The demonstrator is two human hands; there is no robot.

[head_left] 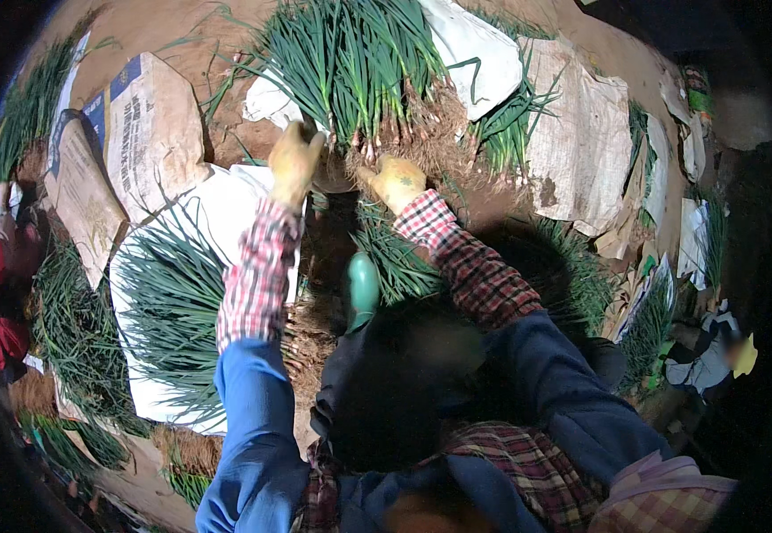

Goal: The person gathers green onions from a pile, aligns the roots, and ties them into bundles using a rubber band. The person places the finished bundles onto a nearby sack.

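Note:
A big heap of green onions (350, 71) lies ahead of me, green leaves away and pale bulbs with brown roots toward me. My left hand (293, 164), in a yellowish glove, is by the near left edge of the heap, thumb and fingers apart. My right hand (395, 184), gloved alike, is just below the roots, its thumb spread to the left. I see nothing held in either hand, though the right fingertips are partly hidden against the roots. White sheeting (479, 58) shows beside the heap.
At left, another onion bundle (173, 306) lies on a white sheet (142, 391). Printed paper sacks (155, 133) lie beyond it; a woven sack (577, 133) is at right. A green boot (363, 282) stands below my hands near loose onions (395, 258). Other people (710, 355) are at the edges.

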